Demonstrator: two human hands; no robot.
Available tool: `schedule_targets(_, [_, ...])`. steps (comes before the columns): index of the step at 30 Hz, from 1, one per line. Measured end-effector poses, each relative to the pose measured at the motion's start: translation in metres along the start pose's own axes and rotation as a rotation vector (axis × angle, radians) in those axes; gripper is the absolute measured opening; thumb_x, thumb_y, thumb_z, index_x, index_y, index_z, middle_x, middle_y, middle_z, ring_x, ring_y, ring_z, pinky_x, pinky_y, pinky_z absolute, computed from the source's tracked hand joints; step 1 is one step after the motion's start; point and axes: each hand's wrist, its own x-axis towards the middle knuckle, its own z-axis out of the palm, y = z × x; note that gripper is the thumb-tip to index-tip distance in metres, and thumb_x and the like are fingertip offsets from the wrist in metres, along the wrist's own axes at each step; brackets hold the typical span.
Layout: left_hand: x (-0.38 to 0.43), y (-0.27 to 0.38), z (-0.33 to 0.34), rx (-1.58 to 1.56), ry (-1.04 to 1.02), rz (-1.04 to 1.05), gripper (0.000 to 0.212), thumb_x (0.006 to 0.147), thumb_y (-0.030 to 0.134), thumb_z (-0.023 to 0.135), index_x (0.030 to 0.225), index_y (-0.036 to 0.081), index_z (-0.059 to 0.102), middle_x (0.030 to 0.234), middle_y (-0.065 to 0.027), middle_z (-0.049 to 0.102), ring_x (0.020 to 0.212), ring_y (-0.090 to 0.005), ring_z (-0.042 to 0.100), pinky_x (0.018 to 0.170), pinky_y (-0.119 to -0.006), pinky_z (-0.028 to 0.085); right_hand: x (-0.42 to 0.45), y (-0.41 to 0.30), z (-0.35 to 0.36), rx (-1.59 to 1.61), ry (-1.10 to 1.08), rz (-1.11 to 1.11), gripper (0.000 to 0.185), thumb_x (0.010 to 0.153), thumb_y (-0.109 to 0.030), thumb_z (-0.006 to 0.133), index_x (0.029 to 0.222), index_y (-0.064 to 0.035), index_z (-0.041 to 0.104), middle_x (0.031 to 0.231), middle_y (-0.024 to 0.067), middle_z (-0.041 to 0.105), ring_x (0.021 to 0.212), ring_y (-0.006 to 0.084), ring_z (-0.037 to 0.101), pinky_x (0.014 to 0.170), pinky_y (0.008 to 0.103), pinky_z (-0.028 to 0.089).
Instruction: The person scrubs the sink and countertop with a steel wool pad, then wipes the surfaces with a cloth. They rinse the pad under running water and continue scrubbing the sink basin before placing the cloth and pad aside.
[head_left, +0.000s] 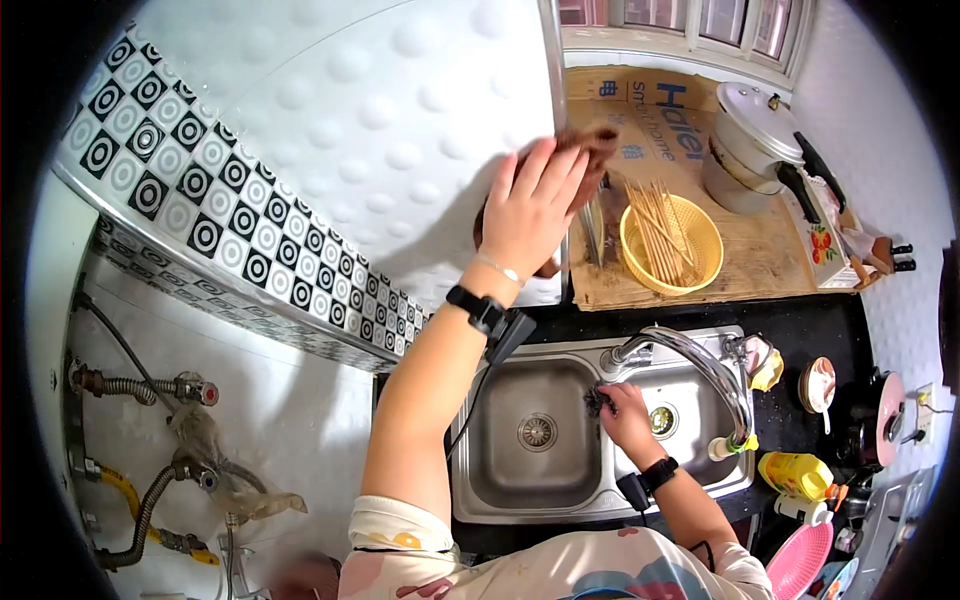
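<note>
My left hand (529, 206) lies with its fingers spread over a brown cloth (592, 154), against the white tiled wall (375, 112) by its metal corner trim. Part of the cloth is hidden beneath the palm. Lower down, my right hand (630, 424) grips a dark scouring pad (598, 401) at the divider of the double-bowl stainless steel sink (525, 491). The right bowl, where a drain strainer (662, 420) shows green bits, is partly behind that hand. A chrome faucet (694, 349) arches over this bowl.
Behind the sink, flattened cardboard (600, 289) carries a yellow basket (709, 281) with wooden chopsticks (652, 232) and a pressure cooker (750, 150). Bottles, including a yellow one (795, 476), and a pink colander (802, 559) stand to the right. Hoses (146, 517) run along the left wall.
</note>
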Motion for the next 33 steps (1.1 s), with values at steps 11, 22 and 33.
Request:
schedule_targets(11, [0.083,-0.024,-0.023,0.096,0.273,-0.202,0.071,0.078,0.033,0.076,0.144,0.023,0.051,0.156,-0.0040,0.041,0.145,-0.0297,0.036,0.118,-0.055,0.022,-0.012,0.015,-0.008,-0.031,0.028,0.062,0.030,0.079,-0.004,0.063,0.109,-0.0042,0.070,0.104,0.0158,0.066,0.102,0.0368,0.058,0.092,0.0442,0.049])
schedule_targets(22, [0.053,-0.024,-0.030,-0.003,0.223,-0.181,0.051,0.083,0.032,0.072,0.132,0.023,0.058,0.149,-0.0022,0.049,0.145,-0.0257,0.036,0.119,-0.053,0.017,-0.015,0.017,-0.007,-0.039,-0.082,0.073,0.031,0.080,-0.006,0.062,0.110,-0.0035,0.070,0.105,0.0166,0.065,0.102,0.0378,0.058,0.093,0.0441,0.048])
schedule_targets(33, [0.113,-0.027,-0.039,0.028,0.362,-0.228,0.069,0.076,0.024,0.078,0.141,0.018,0.054,0.156,-0.0092,0.041,0.145,-0.0321,0.035,0.118,-0.058,0.022,0.003,0.023,-0.007,-0.092,-0.050,0.017,0.031,0.078,-0.006,0.064,0.108,-0.0060,0.070,0.101,0.0156,0.066,0.099,0.0380,0.059,0.090,0.0460,0.049])
